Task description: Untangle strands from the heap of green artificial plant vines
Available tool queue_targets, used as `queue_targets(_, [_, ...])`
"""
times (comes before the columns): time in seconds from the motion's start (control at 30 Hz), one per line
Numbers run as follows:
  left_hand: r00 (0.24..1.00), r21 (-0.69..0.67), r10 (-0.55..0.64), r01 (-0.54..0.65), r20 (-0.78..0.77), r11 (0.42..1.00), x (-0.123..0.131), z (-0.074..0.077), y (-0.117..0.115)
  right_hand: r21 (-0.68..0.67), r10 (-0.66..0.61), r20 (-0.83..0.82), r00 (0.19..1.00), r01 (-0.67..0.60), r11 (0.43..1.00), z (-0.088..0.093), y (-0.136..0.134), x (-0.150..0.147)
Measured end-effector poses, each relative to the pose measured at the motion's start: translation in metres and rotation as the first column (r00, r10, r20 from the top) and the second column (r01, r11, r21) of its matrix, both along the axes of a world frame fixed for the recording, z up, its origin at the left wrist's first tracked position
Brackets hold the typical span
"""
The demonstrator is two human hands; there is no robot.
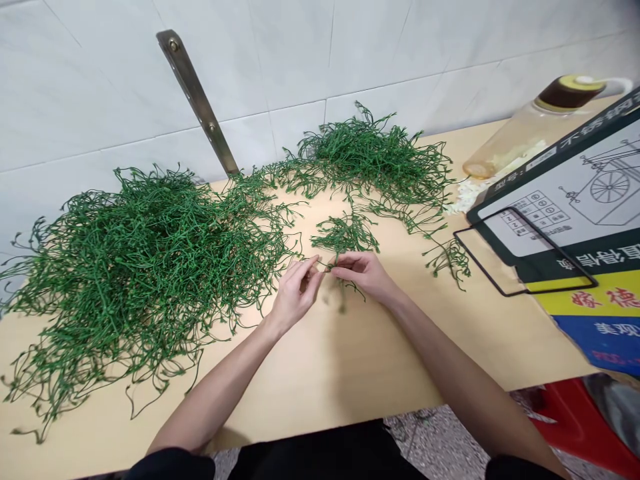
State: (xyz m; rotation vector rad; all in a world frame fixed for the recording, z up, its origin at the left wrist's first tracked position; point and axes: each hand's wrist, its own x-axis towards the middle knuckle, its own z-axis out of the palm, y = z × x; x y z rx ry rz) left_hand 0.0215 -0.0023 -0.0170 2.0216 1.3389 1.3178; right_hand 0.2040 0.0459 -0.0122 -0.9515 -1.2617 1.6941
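Observation:
My left hand (296, 293) and my right hand (363, 273) meet at the middle of the wooden table (350, 360). Both pinch a thin green plastic sprig (344, 237) whose branched end fans out just beyond my fingers. A big heap of the same green stems (135, 267) covers the left of the table, touching my left hand's side. A smaller heap (375, 157) lies at the back against the wall.
A printed cardboard box (575, 200) with a black wire frame (520, 257) leans at the right. Behind it lies a clear bottle (530, 127) with a brown cap. A metal bracket (197, 100) slants on the tiled wall. A red stool (580, 427) stands below right.

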Motion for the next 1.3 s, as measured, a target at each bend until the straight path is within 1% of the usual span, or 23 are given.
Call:
queue_targets(0.1, [0.997,0.013,0.031,-0.03,-0.074,0.999,0.0,0.001,0.001,0.023,0.021,0.014,1.0,-0.022,1.0,0.001,0.0,0.001])
queue_targets(0.23, [0.993,-0.008,0.081,-0.082,-0.088,0.997,0.0,0.003,0.0,0.023,0.01,0.011,1.0,-0.011,1.0,0.002,0.0,0.0])
queue_targets(0.43, [0.994,0.019,0.024,-0.022,-0.106,1.0,-0.001,0.004,0.001,-0.006,-0.057,-0.014,0.998,0.057,0.998,0.0,0.0,-0.004])
queue_targets(0.53, [0.996,-0.016,0.011,-0.013,-0.093,1.0,-0.002,0.003,0.0,-0.007,-0.068,-0.014,0.998,0.068,0.998,-0.001,0.001,-0.005])
queue_targets(0.67, [0.999,-0.155,0.016,-0.012,0.027,0.988,-0.001,0.003,-0.001,0.026,-0.052,-0.026,0.998,0.053,0.998,-0.001,0.001,-0.004])
queue_targets(0.73, [0.993,-0.232,0.005,0.023,0.12,0.972,-0.001,0.003,-0.002,0.025,-0.04,-0.028,0.999,0.041,0.999,0.0,0.001,-0.004])
queue_targets(0.83, [0.969,-0.299,-0.015,0.09,0.247,0.95,-0.001,0.003,-0.001,-0.003,-0.03,-0.028,0.999,0.03,1.0,0.001,0.001,-0.002])
queue_targets(1.0, [0.946,-0.358,0.005,0.118,0.324,0.926,-0.001,0.004,-0.001,-0.023,-0.043,-0.051,0.998,0.042,0.999,0.0,0.001,-0.003])
queue_targets(1.1, [0.928,-0.369,-0.003,0.151,0.374,0.917,-0.002,0.004,-0.001,-0.027,-0.044,-0.049,0.998,0.042,0.999,0.0,0.001,-0.003])
queue_targets(1.2, [0.893,-0.367,0.005,0.18,0.45,0.913,-0.002,0.007,-0.001,-0.045,-0.04,-0.044,0.998,0.039,0.998,0.001,0.0,-0.003])
queue_targets(1.3, [0.84,-0.362,0.022,0.21,0.542,0.908,-0.001,0.011,0.0,-0.059,-0.025,-0.034,0.999,0.023,0.998,0.003,-0.001,-0.002])
